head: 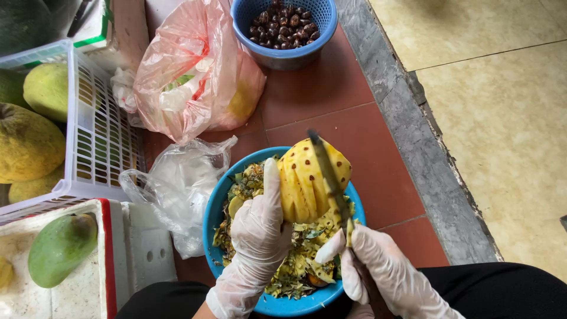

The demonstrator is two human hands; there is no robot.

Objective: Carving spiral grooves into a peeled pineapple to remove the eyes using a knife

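head camera, looking steeply down, close over floor

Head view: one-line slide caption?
Gloved left hand steadies peeled pineapple over blue bowl; right hand holds knife.

Left hand gloved, grip cupped, thumb up; right hand gloved, grip closed.

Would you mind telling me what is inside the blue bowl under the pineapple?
The blue bowl holds a heap of pineapple peelings, green and yellow. The pineapple and both gloved hands cover part of the heap, and the bowl's bottom is hidden.
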